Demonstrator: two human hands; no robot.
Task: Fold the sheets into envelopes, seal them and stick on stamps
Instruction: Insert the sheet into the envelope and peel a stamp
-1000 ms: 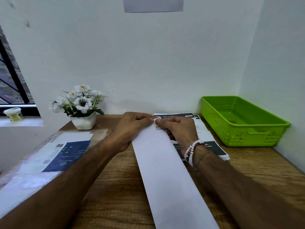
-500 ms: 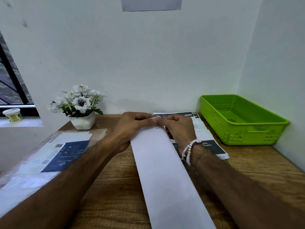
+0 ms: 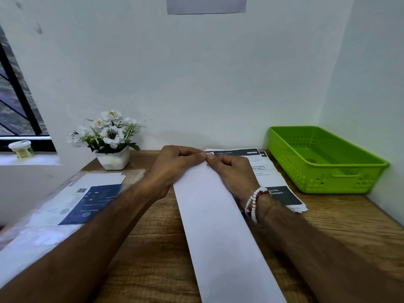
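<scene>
Printed black-and-white sheet stack headed "DESK / STUDY". Left hand and right hand grip: both pinch long white folded paper sheet, far end.

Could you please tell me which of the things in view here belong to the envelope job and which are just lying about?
In the job: folded white sheet, pinched at its far end by left hand and right hand; stack of printed sheets; probably green basket.
Lying about: potted white flowers; plastic-wrapped packet; small jar on the sill.
</scene>
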